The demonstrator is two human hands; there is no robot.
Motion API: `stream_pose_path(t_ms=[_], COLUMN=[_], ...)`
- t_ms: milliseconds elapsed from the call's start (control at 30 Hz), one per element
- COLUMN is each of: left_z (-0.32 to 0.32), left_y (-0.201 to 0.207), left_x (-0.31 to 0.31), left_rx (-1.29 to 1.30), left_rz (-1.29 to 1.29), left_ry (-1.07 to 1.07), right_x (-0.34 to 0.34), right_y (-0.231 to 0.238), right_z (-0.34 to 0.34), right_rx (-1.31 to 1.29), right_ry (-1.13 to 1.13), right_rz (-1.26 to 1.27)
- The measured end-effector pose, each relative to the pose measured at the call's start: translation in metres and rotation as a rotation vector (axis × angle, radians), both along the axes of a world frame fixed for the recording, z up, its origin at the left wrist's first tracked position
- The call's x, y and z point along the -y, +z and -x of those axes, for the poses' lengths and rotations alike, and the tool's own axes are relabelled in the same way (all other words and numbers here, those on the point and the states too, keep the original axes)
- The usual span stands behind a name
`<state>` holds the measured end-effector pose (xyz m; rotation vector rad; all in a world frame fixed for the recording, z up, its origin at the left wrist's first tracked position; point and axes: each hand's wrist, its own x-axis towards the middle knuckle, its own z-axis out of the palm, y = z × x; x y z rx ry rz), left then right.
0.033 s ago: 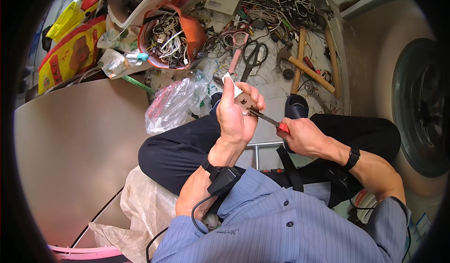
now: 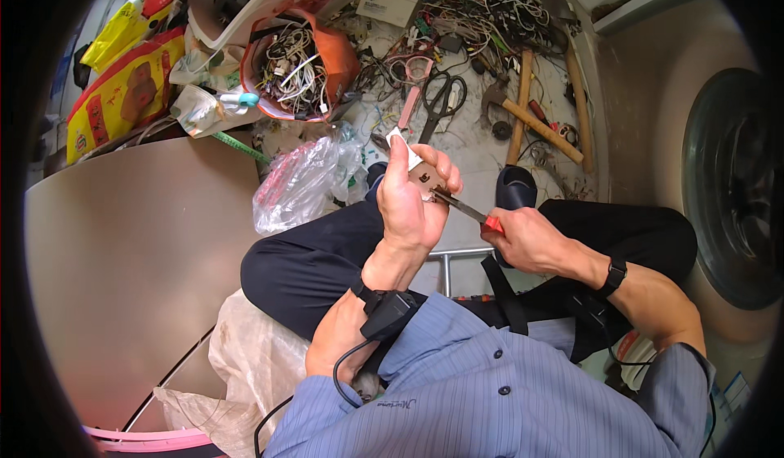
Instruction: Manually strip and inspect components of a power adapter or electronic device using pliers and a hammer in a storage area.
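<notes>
My left hand (image 2: 411,201) is closed around a small flat piece with a white casing and a brown panel (image 2: 424,174), holding it upright with the thumb along one side. The panel has a small dark slot and metal bits near its lower edge. My right hand (image 2: 531,240) grips a red-handled tool with a slim metal shaft (image 2: 469,208). Its tip touches the panel's lower right edge beside my left fingers; the exact tip shape is too small to tell. Just beyond my left hand lie black-handled scissors (image 2: 442,107) and a pink-handled tool (image 2: 409,107) on the floor.
An orange bag (image 2: 331,58) full of cables stands at the far left, near a clear plastic bag (image 2: 306,180). A cable heap (image 2: 490,8) covers the back floor. Hammers (image 2: 543,129) with wooden handles lie at far right, beside a round-doored machine (image 2: 739,188).
</notes>
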<state>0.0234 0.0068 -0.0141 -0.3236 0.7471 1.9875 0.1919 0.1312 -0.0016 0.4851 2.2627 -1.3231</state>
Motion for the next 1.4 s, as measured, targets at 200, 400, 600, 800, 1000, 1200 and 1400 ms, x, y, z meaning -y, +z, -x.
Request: stream_pose_path(t_ms=[200, 400, 600, 800, 1000, 1200, 1400], left_z=[0.010, 0.013, 0.016, 0.019, 0.021, 0.018, 0.019], left_y=[-0.007, 0.002, 0.009, 0.009, 0.006, 0.009, 0.011], left_x=[0.000, -0.002, -0.004, -0.003, -0.002, -0.005, -0.003], left_rx=[0.127, 0.158, -0.006, -0.045, -0.101, -0.137, -0.130], left_rz=[-0.059, -0.089, 0.012, 0.027, 0.103, 0.119, 0.076], left_ry=[-0.043, -0.106, -0.269, -0.332, -0.353, -0.402, -0.378], right_x=[-0.019, -0.029, -0.039, -0.036, -0.027, -0.027, -0.025], right_y=[0.010, 0.014, 0.025, 0.027, 0.024, 0.018, 0.021], right_z=[0.017, 0.022, 0.027, 0.022, 0.016, 0.013, 0.013], right_rx=[0.158, 0.217, 0.268, 0.196, 0.115, 0.013, 0.015], right_ry=[0.058, 0.072, 0.183, 0.159, 0.154, 0.146, 0.110], right_rz=[0.242, 0.341, 0.266, 0.179, 0.030, 0.021, 0.035])
